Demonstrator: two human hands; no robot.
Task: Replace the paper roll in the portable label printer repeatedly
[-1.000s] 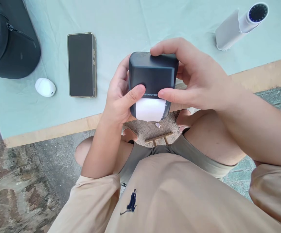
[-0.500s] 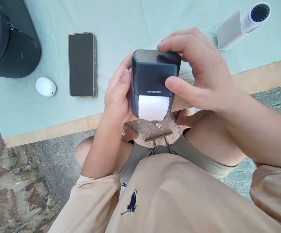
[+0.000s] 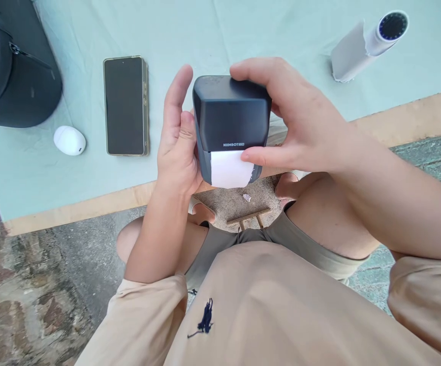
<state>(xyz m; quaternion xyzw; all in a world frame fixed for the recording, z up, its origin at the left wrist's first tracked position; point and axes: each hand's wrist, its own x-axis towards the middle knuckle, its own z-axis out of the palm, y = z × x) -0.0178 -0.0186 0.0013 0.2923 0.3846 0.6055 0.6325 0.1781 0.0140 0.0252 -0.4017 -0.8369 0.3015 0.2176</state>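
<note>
A dark label printer (image 3: 233, 119) marked NIIMBOT is held up over the table's near edge, with a white paper label strip (image 3: 226, 170) coming out of its lower front. My left hand (image 3: 178, 147) grips the printer's left side. Its thumb presses there, one finger points up away from it, and its other fingers are hidden behind. Across the top right corner curl the fingers of my right hand (image 3: 300, 117); its thumb rests at the strip's upper right edge, just below the lettering.
On the pale green cloth (image 3: 190, 30) lie a phone (image 3: 126, 105) and a small white oval case (image 3: 69, 140). A black zipped bag (image 3: 14, 76) stands at far left. At right is a white cylinder (image 3: 376, 43) partly wrapped in paper. A paper scrap (image 3: 247, 197) lies on the ground.
The printer has shifted slightly left. My right thumb has slid down from the dark cover to the paper strip. A finger of my left hand has lifted off the printer's side.
</note>
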